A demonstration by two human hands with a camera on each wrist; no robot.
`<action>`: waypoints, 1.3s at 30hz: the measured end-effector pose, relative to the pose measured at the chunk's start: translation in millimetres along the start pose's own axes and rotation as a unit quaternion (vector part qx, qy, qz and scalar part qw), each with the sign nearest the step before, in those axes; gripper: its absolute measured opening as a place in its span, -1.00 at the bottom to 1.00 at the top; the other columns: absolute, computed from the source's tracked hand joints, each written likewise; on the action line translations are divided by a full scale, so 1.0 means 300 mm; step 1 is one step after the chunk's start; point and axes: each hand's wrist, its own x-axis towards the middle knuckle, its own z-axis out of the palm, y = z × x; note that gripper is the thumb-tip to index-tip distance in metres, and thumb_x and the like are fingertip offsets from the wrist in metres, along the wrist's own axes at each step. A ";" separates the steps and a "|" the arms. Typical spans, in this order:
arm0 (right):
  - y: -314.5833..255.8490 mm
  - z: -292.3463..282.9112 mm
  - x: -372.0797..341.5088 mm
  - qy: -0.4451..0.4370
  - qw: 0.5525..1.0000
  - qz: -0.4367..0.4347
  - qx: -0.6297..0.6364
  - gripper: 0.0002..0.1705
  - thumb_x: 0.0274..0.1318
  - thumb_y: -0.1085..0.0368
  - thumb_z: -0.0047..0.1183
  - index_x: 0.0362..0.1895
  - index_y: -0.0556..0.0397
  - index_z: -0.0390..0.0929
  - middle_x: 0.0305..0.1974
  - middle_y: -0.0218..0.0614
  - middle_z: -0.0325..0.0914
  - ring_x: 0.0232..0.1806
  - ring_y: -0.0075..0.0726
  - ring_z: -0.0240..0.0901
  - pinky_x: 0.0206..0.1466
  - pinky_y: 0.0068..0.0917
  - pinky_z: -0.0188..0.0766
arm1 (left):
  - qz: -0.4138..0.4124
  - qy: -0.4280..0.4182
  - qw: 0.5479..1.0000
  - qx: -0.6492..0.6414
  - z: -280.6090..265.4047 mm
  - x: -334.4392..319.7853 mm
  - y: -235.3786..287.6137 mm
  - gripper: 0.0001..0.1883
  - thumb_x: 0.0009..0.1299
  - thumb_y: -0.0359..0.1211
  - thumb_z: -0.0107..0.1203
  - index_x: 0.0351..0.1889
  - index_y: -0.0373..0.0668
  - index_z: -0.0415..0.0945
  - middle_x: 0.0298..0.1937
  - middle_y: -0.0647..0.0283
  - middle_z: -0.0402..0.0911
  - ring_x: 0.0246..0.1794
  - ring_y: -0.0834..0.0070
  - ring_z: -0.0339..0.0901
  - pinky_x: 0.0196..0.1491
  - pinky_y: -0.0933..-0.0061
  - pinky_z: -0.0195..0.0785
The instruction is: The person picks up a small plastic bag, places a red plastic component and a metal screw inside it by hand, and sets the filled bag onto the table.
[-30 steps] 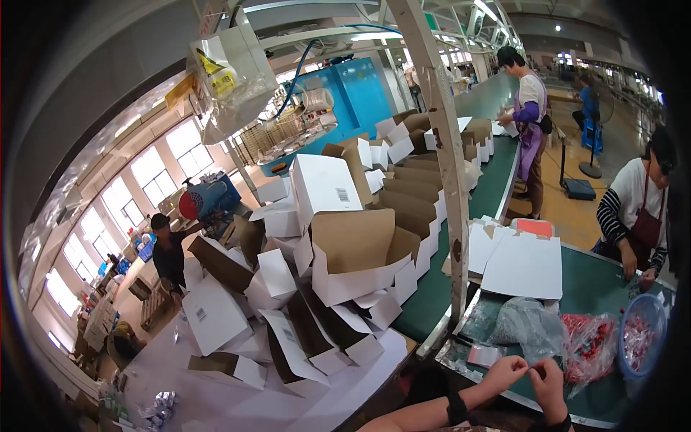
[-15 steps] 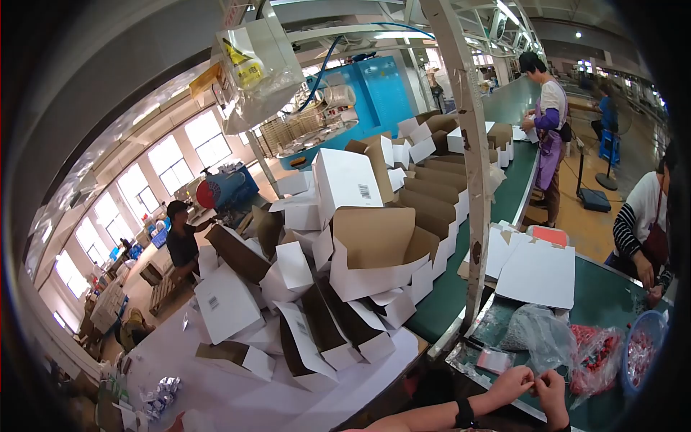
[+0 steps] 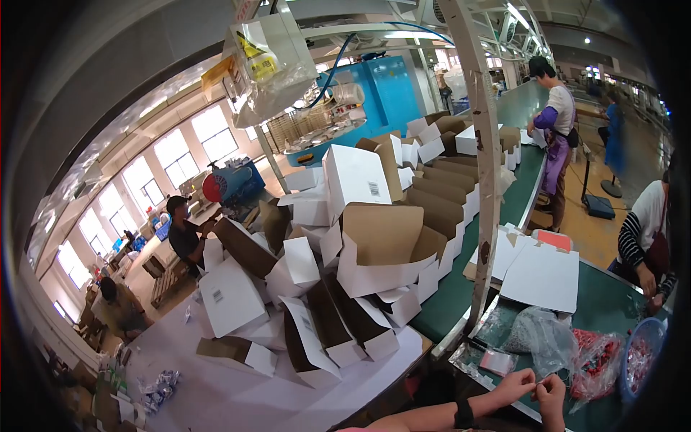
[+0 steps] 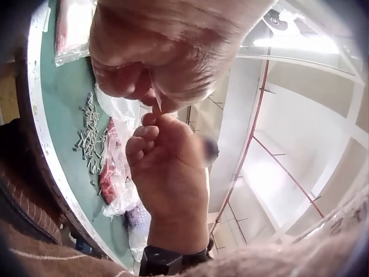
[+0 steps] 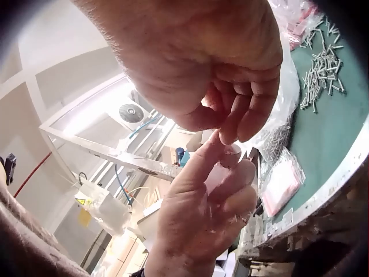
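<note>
Low in the head view, my left hand (image 3: 512,387) and right hand (image 3: 551,396) meet fingertip to fingertip above the green table's front edge. Between them is a small piece of clear plastic (image 5: 217,178), apparently a little bag, lying partly against the left palm in the right wrist view. The left fingers pinch it, and a thin clear sliver (image 4: 157,97) shows at the fingertips in the left wrist view. The right thumb and forefinger pinch its edge; curled fingers hide much of it. Beyond the hands lies a pile of loose screws (image 5: 323,72).
A pack of small clear bags (image 3: 497,362), a clear bag of grey metal pieces (image 3: 533,333), a bag of red pieces (image 3: 597,363) and a blue basket (image 3: 640,353) stand on the table (image 3: 608,295). Open white cartons (image 3: 381,270) are heaped left, beside a metal post (image 3: 486,180).
The head view has turned left, so the scene sits farther right. Both hands stay together, fingertips pinching. At far left a person has straightened up somewhat.
</note>
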 end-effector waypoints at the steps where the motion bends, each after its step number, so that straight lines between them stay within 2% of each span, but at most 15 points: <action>1: -0.002 -0.001 0.001 -0.001 1.000 0.000 -0.001 -0.93 -0.10 0.53 -0.09 -0.55 0.19 0.29 -0.67 -0.29 0.39 -0.71 -0.48 0.38 -0.64 -0.58 0.34 | 0.000 0.001 1.000 -0.001 0.000 -0.003 0.006 -0.92 0.23 -0.47 0.00 -0.38 -0.25 0.32 -0.47 0.39 0.34 -0.42 0.70 0.29 -0.34 0.65 0.19; 10: -0.048 -0.018 -0.011 -0.031 0.995 -0.019 -0.094 -0.93 -0.16 0.52 -0.08 -0.58 0.19 0.30 -0.70 -0.31 0.40 -0.74 -0.54 0.34 -0.68 -0.60 0.25 | 0.069 -0.001 0.990 0.126 0.010 -0.015 0.062 -0.90 0.21 -0.44 -0.01 -0.41 -0.29 0.34 -0.51 0.26 0.36 -0.45 0.58 0.31 -0.35 0.53 0.22; 13: -0.029 0.032 0.001 -0.011 0.994 -0.032 -0.103 -0.91 -0.16 0.47 -0.03 -0.58 0.18 0.33 -0.72 -0.29 0.37 -0.72 -0.48 0.34 -0.66 -0.53 0.23 | 0.102 0.050 0.983 0.141 -0.009 -0.050 0.057 -0.91 0.21 -0.44 -0.03 -0.42 -0.28 0.34 -0.50 0.22 0.37 -0.46 0.51 0.33 -0.36 0.50 0.22; 15: -0.069 0.015 -0.007 0.032 0.937 -0.184 -0.294 -0.88 -0.16 0.41 0.01 -0.57 0.17 0.34 -0.72 -0.22 0.34 -0.66 -0.37 0.34 -0.59 -0.42 0.23 | 0.173 0.098 0.963 0.183 0.025 -0.018 0.038 -0.90 0.22 -0.43 -0.03 -0.42 -0.28 0.35 -0.50 0.20 0.37 -0.47 0.46 0.34 -0.37 0.48 0.22; 16: -0.145 0.034 -0.034 0.025 0.967 -0.094 -0.236 -0.86 -0.17 0.38 0.03 -0.56 0.17 0.36 -0.67 -0.14 0.33 -0.60 -0.24 0.34 -0.52 -0.34 0.22 | 0.132 0.080 0.972 0.175 0.027 -0.038 0.101 -0.89 0.23 -0.41 -0.03 -0.41 -0.27 0.37 -0.50 0.17 0.37 -0.48 0.41 0.34 -0.38 0.46 0.22; 19: -0.121 0.074 -0.015 0.031 0.956 -0.116 -0.267 -0.86 -0.17 0.38 0.02 -0.55 0.18 0.36 -0.64 -0.10 0.34 -0.60 -0.16 0.31 -0.51 -0.34 0.21 | 0.166 0.143 0.960 0.176 0.013 -0.068 0.107 -0.90 0.24 -0.41 -0.02 -0.39 -0.26 0.39 -0.51 0.16 0.35 -0.50 0.38 0.34 -0.39 0.45 0.22; 24: -0.122 0.075 -0.030 0.076 0.951 -0.122 -0.273 -0.87 -0.14 0.39 0.00 -0.56 0.18 0.35 -0.67 -0.09 0.31 -0.61 -0.06 0.29 -0.53 -0.32 0.21 | 0.145 0.142 0.959 0.197 0.023 -0.064 0.126 -0.91 0.24 -0.42 -0.02 -0.39 -0.27 0.38 -0.50 0.14 0.39 -0.51 0.34 0.36 -0.40 0.44 0.24; 26: -0.133 0.061 -0.030 0.085 0.952 -0.098 -0.276 -0.87 -0.12 0.37 0.02 -0.54 0.18 0.38 -0.62 -0.11 0.38 -0.59 -0.18 0.34 -0.50 -0.35 0.25 | 0.135 0.131 0.963 0.191 0.013 -0.046 0.096 -0.90 0.24 -0.42 -0.02 -0.38 -0.28 0.39 -0.48 0.15 0.41 -0.49 0.38 0.38 -0.38 0.46 0.25; 28: -0.117 0.025 -0.016 -0.017 0.987 -0.003 -0.160 -0.83 -0.06 0.31 0.03 -0.50 0.17 0.43 -0.57 -0.17 0.46 -0.54 -0.35 0.41 -0.45 -0.43 0.31 | 0.108 0.117 0.976 0.150 0.003 -0.037 0.057 -0.88 0.25 -0.41 0.00 -0.35 -0.30 0.43 -0.44 0.17 0.48 -0.43 0.49 0.42 -0.33 0.50 0.29; 29: -0.123 0.010 -0.017 -0.046 0.988 0.000 -0.146 -0.81 -0.02 0.28 0.02 -0.47 0.17 0.44 -0.55 -0.21 0.48 -0.51 -0.42 0.42 -0.44 -0.47 0.33 | 0.065 0.071 0.983 0.157 -0.012 -0.033 0.050 -0.83 0.27 -0.36 0.00 -0.30 -0.30 0.46 -0.36 0.13 0.52 -0.34 0.41 0.49 -0.25 0.48 0.32; 30: -0.126 0.006 -0.021 -0.064 0.989 0.002 -0.130 -0.79 0.02 0.25 0.01 -0.44 0.17 0.46 -0.52 -0.25 0.50 -0.49 -0.49 0.43 -0.42 -0.50 0.35 | 0.047 0.058 0.985 0.153 -0.009 -0.039 0.067 -0.83 0.27 -0.37 0.01 -0.31 -0.30 0.47 -0.36 0.16 0.53 -0.34 0.49 0.48 -0.24 0.50 0.32; 32: -0.096 0.001 -0.033 -0.077 0.988 -0.040 -0.132 -0.77 0.07 0.22 -0.02 -0.41 0.17 0.46 -0.54 -0.29 0.48 -0.51 -0.49 0.43 -0.43 -0.51 0.34 | 0.044 0.037 0.993 0.103 -0.009 -0.039 0.042 -0.87 0.28 -0.43 0.01 -0.30 -0.33 0.46 -0.36 0.23 0.54 -0.32 0.57 0.46 -0.21 0.56 0.31; 34: -0.101 -0.002 -0.041 -0.072 0.994 0.018 -0.084 -0.74 0.08 0.19 -0.02 -0.37 0.17 0.45 -0.53 -0.30 0.48 -0.50 -0.48 0.43 -0.42 -0.50 0.35 | 0.037 0.035 0.997 0.052 -0.006 -0.044 0.040 -0.90 0.26 -0.45 0.04 -0.32 -0.31 0.46 -0.38 0.27 0.53 -0.32 0.62 0.44 -0.22 0.61 0.29; 36: -0.106 -0.012 -0.050 -0.059 0.995 0.032 -0.072 -0.74 0.08 0.19 -0.02 -0.36 0.17 0.44 -0.52 -0.29 0.49 -0.50 -0.44 0.44 -0.41 -0.48 0.35 | -0.024 0.032 0.998 0.047 -0.005 -0.043 0.046 -0.89 0.25 -0.44 0.07 -0.33 -0.30 0.46 -0.40 0.30 0.52 -0.35 0.64 0.42 -0.24 0.61 0.29; 39: -0.092 -0.016 -0.045 -0.053 0.991 0.013 -0.121 -0.74 0.08 0.19 -0.03 -0.35 0.17 0.43 -0.50 -0.24 0.50 -0.49 -0.35 0.46 -0.40 -0.45 0.36 | 0.005 0.037 0.995 0.088 0.006 -0.039 0.065 -0.88 0.22 -0.44 0.09 -0.35 -0.30 0.46 -0.41 0.30 0.52 -0.38 0.64 0.41 -0.26 0.59 0.29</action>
